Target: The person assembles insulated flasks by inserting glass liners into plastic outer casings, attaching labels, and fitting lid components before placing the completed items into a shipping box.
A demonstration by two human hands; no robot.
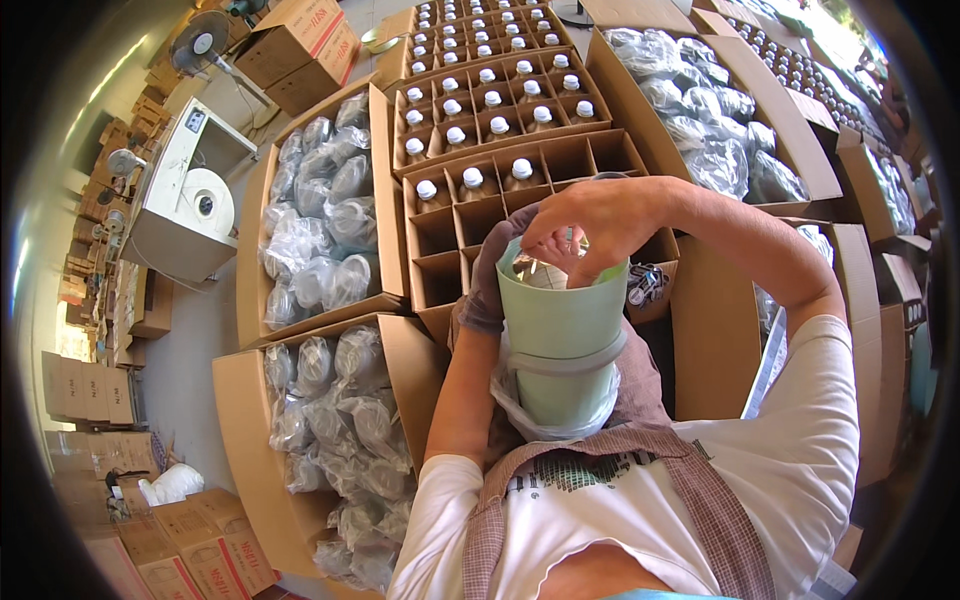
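Packed storeroom, seen from above: cardboard boxes (330,210) full of clear-wrapped bundles on the left, more of the same at upper right (700,110), and straight ahead a divided carton (500,150) with white-capped bottles (470,178) standing in its cells, the nearest cells open and bare. Grey floor at far left, with a white machine (190,195) and a standing fan (205,45).

Held close against the chest, a pale green cylindrical tube (560,320), upright and tipped slightly back, mouth facing up. Left hand (490,285), in a dark glove, wrapped around the tube's upper left wall, fingers closed firmly on it. Right hand (590,225), bare, curled over the open mouth, fingertips pinched on something small and glassy just inside the rim (555,270); too hidden under the fingers to name for certain.

Best done, by the look of it, with the tube kept steady and vertical in the left grip while the right lowers its load straight down the middle, clear of the rim, letting go only once seated.

Tube itself: matte, mint green, smooth-walled, with a wider band or collar around the middle (565,358) where two sections seem to meet. Crumpled clear plastic film (520,405) bunched around its lower half. Stiff card or thin plastic, likely light and easily dented.
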